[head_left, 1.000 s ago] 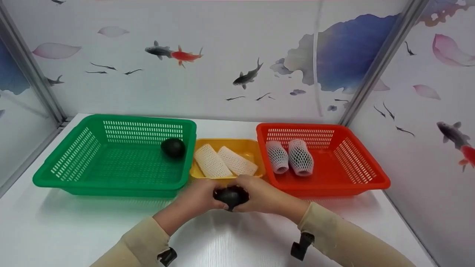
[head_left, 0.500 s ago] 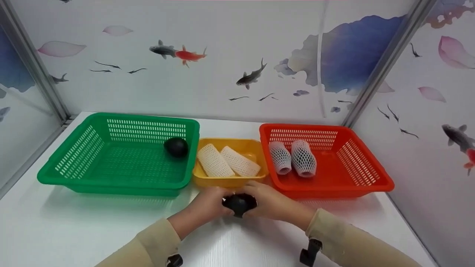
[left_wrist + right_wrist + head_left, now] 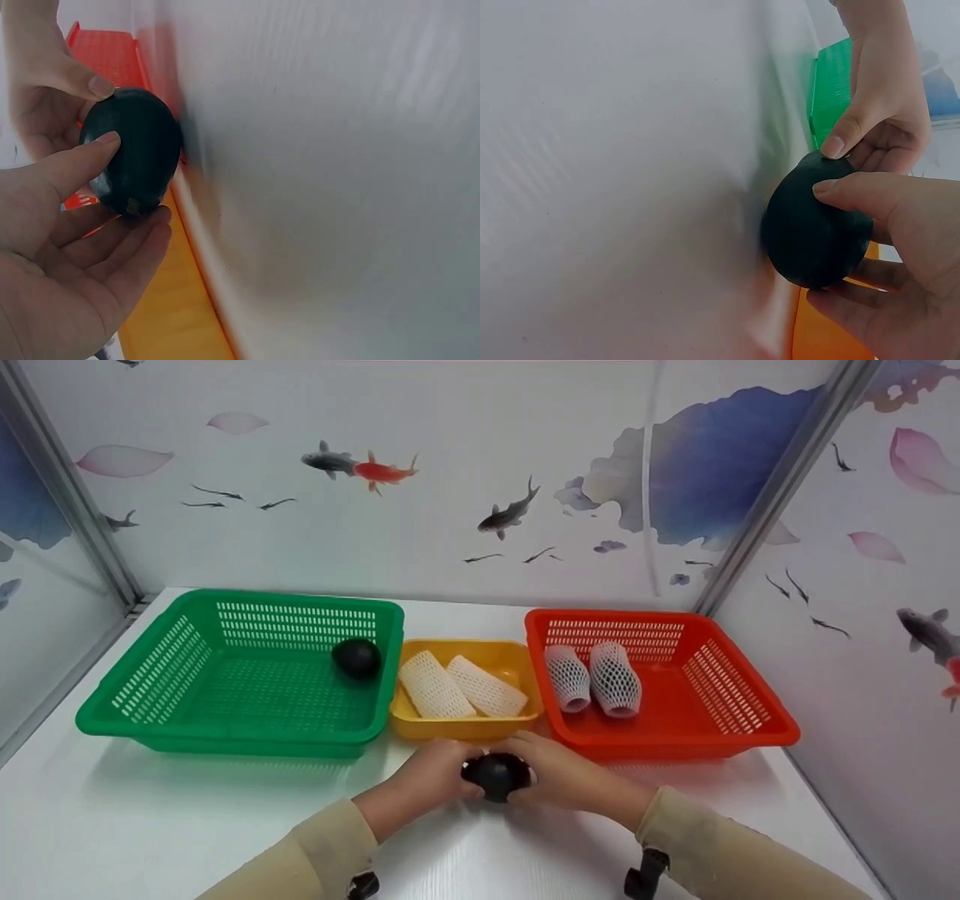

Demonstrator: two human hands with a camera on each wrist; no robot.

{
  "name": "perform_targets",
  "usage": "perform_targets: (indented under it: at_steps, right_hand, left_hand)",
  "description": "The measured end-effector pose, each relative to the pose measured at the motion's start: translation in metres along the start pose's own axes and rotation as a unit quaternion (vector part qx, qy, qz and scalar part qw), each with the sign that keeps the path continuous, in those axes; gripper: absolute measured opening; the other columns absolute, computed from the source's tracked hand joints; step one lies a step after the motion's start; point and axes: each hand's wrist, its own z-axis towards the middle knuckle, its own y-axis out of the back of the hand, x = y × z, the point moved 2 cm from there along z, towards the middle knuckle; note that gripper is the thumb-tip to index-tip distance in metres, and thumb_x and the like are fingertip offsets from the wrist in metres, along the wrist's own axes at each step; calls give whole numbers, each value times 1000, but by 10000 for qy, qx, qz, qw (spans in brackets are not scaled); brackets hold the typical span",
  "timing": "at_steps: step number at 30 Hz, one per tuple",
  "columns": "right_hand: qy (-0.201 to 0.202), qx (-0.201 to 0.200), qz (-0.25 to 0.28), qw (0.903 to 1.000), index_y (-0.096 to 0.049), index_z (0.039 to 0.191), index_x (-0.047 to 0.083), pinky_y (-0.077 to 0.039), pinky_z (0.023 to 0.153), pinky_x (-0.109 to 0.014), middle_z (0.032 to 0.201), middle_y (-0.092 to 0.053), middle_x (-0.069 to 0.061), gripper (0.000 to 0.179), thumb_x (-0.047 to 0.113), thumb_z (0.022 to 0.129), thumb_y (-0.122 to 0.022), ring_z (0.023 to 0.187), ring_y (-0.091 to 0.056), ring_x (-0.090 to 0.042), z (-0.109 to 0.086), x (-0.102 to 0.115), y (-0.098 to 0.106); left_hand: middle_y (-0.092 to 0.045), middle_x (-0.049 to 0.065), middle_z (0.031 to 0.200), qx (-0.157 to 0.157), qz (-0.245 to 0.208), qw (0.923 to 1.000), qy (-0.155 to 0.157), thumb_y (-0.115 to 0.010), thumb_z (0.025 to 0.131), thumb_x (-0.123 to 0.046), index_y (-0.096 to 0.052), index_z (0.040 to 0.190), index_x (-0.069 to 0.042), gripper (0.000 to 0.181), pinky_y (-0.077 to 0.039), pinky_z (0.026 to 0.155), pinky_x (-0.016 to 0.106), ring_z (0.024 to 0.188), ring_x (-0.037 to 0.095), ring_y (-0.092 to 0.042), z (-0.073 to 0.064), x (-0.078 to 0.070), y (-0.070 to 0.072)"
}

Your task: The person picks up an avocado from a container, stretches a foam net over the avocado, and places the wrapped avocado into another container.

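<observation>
Both hands hold one smooth, dark green avocado [image 3: 498,777] low over the white table, just in front of the yellow tray. My left hand [image 3: 431,778] grips its left side, thumb on the near face and fingers around the end in the left wrist view. From the other side, my right hand [image 3: 566,776] holds it with thumb and curled fingers. The avocado's end with a small pale scar [image 3: 133,206] shows in the left wrist view. A second avocado [image 3: 356,658] lies in the right part of the green basket [image 3: 247,740].
The yellow tray [image 3: 465,729] holds two white foam net sleeves [image 3: 435,686]. Inside the red basket [image 3: 675,746] lie two net-covered dark items [image 3: 615,679]. Patterned wall panels [image 3: 450,562] stand behind and at both sides.
Both hands have shifted a little to the right and nearer to me with the avocado between them. The baskets and their contents stay the same.
</observation>
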Motion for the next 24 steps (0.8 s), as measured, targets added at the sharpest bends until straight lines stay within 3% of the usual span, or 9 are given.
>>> perform_targets:
  at_steps: [5,10,15,24]
  right_hand:
    - [-72,115,-62,9999,-53,135,22,-38,107,-44,131,-52,5,61,22,81,-81,123,-47,-17,3,3,1]
    - [-212,217,-57,9995,-54,134,24,-38,107,-43,131,-52,6,59,24,82,-80,123,-47,-16,2,6,3]
    - [-93,174,-137,9997,-52,138,26,-38,107,-44,135,-51,5,62,24,82,-79,125,-47,-17,2,9,3]
    - [-212,278,-84,9994,-53,137,24,-40,105,-43,134,-52,6,59,29,84,-78,123,-49,-17,4,12,4]
  left_hand:
    - [-67,-6,106,19,44,9999,-151,-86,74,-18,-68,117,-16,47,-48,94,37,100,15,-59,-2,2,1]
    - [-68,-6,107,104,43,9999,-120,-87,74,-20,-69,117,-17,47,-48,94,38,100,16,-60,-4,4,2]
    - [-68,-3,106,14,255,9994,-236,-88,72,-24,-68,116,-15,48,-49,90,37,99,18,-61,-7,5,4]
    - [-67,1,111,139,445,9989,-7,-87,73,-31,-66,124,-14,57,-50,90,38,102,21,-61,-10,5,7]
